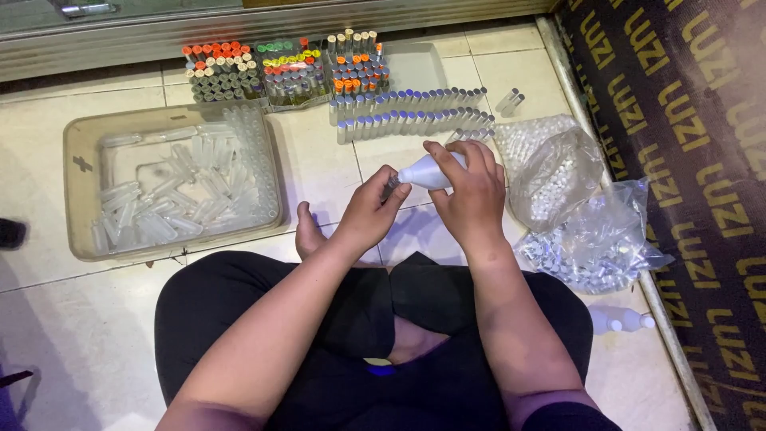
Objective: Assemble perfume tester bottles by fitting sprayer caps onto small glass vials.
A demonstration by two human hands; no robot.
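Observation:
My right hand (pixel 472 191) grips a white squeeze bottle (pixel 424 172) with its nozzle pointing left. The nozzle meets a small vial (pixel 392 184) pinched in the fingers of my left hand (pixel 370 209). Both hands hover above the tiled floor, just in front of my crossed legs in black trousers (pixel 239 303). Rows of small capped vials (pixel 415 113) lie on the floor right behind the hands.
A clear plastic tub (pixel 80 199) of empty vials sits at left. Racks of vials with coloured caps (pixel 279 68) stand at the back. Plastic bags of white caps (pixel 550 172) and metal parts (pixel 594 247) lie at right, and another white bottle (pixel 618 319) by a dark patterned wall.

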